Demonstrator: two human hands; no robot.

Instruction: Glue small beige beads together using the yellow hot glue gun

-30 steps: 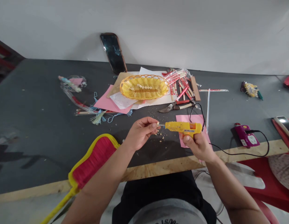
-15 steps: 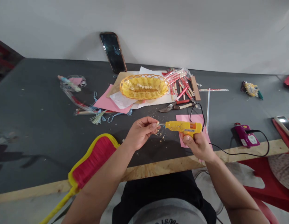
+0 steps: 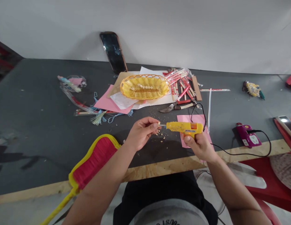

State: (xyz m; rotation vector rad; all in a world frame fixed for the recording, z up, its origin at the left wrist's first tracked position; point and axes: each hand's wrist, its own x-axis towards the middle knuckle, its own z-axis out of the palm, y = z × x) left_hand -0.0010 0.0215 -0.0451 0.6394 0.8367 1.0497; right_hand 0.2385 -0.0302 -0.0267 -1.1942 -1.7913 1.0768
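My right hand (image 3: 199,146) is wrapped round the handle of a yellow glue gun (image 3: 180,127), its nozzle pointing left. At the nozzle tip, my left hand (image 3: 145,130) pinches a small pale piece (image 3: 159,124), mostly hidden by the fingers and too small to name. Nozzle and piece appear to touch. Pale crumbs (image 3: 161,137) lie scattered on the dark tabletop below. Behind the hands, a yellow woven basket (image 3: 125,90) holds a short row of small pale pieces (image 3: 145,87). Pink paper (image 3: 183,118) lies under the glue gun.
Pruning shears (image 3: 170,108) and wrapped chopsticks (image 3: 183,84) lie behind the glue gun. Its black cord runs near a purple power socket (image 3: 248,136) at right. A red fan with yellow trim (image 3: 96,159) rests beside my left forearm. A phone (image 3: 114,52) leans on the wall.
Almost nothing differs. Both hands keep the same pose, with the glue gun's nozzle still at the small piece; the view shifts very slightly.
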